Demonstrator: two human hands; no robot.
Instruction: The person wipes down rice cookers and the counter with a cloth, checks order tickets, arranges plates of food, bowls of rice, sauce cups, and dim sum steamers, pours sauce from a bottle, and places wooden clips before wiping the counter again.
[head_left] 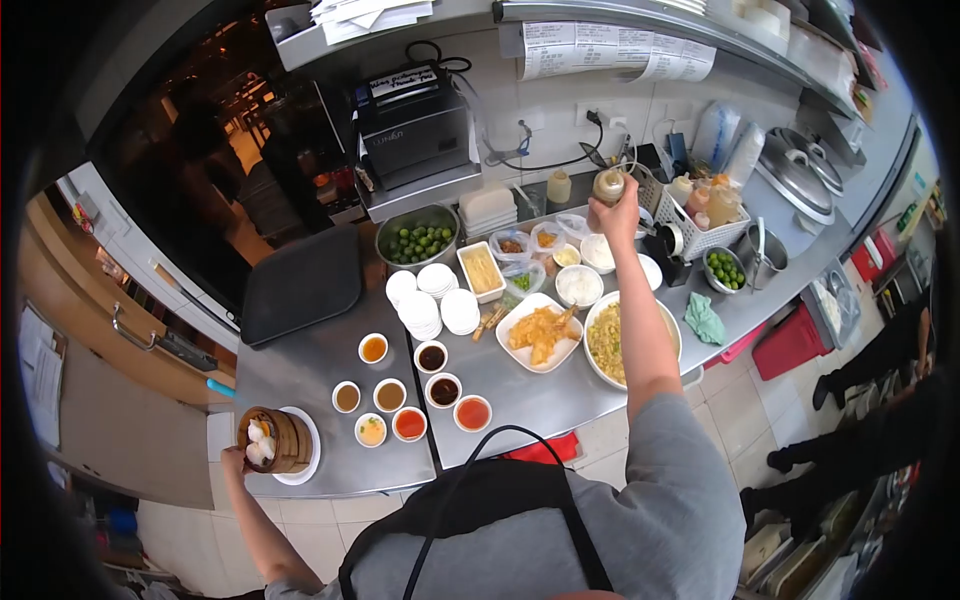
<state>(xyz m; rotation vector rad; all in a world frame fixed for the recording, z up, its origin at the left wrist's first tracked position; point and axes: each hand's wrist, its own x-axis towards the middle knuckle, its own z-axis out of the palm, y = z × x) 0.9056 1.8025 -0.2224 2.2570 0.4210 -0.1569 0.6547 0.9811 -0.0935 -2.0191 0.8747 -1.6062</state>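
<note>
My left hand (235, 462) grips the rim of a round bamboo steamer (292, 440), tilted so that the white dumplings (260, 446) inside show. Under and beside the steamer is a white oval plate (314, 455) at the counter's left front corner. My right arm reaches far across the counter. At its end my right hand (618, 212) is closed round a squeeze bottle (607, 184) with a pale brown content, close to the back wall. Several small cups of sauce (389, 395) stand between my arms. Fried food lies in a white bowl (538, 308), beside a large bowl of fried rice (604, 343).
White cup stacks (420, 314), a bowl of limes (418, 241) and a black tray (303, 284) are on the counter (520, 408). A printer (415, 130) stands behind. A basket of bottles (705, 232) is at right. Other people's legs (850, 440) show at far right.
</note>
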